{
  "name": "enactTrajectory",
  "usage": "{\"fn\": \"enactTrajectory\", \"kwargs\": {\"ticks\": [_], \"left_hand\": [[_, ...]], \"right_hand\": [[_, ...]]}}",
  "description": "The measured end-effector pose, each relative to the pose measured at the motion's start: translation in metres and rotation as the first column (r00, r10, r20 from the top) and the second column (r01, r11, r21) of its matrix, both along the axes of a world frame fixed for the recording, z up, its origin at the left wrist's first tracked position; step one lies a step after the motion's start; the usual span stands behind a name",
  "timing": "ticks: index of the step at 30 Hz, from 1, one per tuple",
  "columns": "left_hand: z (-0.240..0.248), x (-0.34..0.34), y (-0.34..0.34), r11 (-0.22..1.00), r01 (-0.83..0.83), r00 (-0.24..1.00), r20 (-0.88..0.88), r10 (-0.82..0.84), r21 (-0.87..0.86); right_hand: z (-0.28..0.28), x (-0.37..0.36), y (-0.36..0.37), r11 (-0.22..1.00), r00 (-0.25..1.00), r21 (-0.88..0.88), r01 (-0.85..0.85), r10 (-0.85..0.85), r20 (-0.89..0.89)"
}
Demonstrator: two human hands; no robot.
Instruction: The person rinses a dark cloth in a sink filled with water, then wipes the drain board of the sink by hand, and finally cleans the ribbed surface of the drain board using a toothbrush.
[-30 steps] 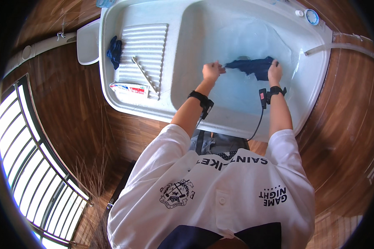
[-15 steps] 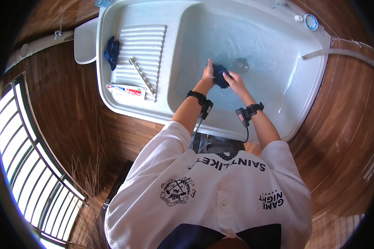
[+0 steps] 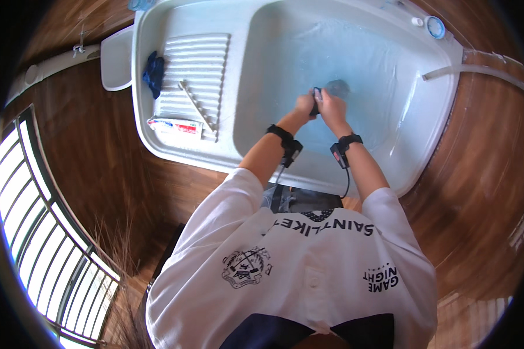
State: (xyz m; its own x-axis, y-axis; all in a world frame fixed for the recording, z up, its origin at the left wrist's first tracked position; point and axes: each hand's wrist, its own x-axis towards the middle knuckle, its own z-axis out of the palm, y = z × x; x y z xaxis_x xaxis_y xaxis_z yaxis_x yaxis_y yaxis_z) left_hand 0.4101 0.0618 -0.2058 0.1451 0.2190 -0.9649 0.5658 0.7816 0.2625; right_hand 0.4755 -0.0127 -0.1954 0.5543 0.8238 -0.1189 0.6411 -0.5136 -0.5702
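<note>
Over the water-filled basin of a white laundry sink (image 3: 262, 64), my left hand (image 3: 304, 106) and my right hand (image 3: 332, 108) are pressed close together. Both are closed around a small dark navy cloth (image 3: 315, 109), bunched so that only a bit of it shows between them. Just beyond my fingers, a round greyish thing (image 3: 337, 89) sits in the water; what it is I cannot make out. A second dark blue cloth (image 3: 153, 74) lies crumpled on the sink's left side.
Left of the basin is a ribbed washboard surface (image 3: 197, 55). A thin white stick-like brush (image 3: 196, 107) and a white, red and blue tube (image 3: 176, 128) lie on it. A hose (image 3: 477, 68) reaches over the right rim, near a round blue-and-white container (image 3: 434, 27).
My hands have come together and squeezed the navy cloth into a tighter bunch, so less of it shows. They have shifted slightly to the right.
</note>
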Motion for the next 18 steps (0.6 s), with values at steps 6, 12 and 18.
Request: {"fn": "enactTrajectory", "kwargs": {"ticks": [6,12,18], "left_hand": [[0.002,-0.012,0.022,0.946,0.295,0.941,0.134,-0.312,0.137],[0.013,-0.021,0.021,0.944,0.317,0.893,0.307,-0.329,0.090],[0.014,-0.023,0.030,0.905,0.396,0.793,0.440,-0.422,0.154]], "right_hand": [[-0.020,0.001,0.005,0.986,0.996,-0.155,0.061,-0.070,-0.052],[-0.041,0.017,-0.009,0.947,0.994,-0.308,0.090,-0.105,-0.032],[-0.054,0.029,-0.019,0.918,0.968,-0.309,0.250,-0.242,0.063]]}}
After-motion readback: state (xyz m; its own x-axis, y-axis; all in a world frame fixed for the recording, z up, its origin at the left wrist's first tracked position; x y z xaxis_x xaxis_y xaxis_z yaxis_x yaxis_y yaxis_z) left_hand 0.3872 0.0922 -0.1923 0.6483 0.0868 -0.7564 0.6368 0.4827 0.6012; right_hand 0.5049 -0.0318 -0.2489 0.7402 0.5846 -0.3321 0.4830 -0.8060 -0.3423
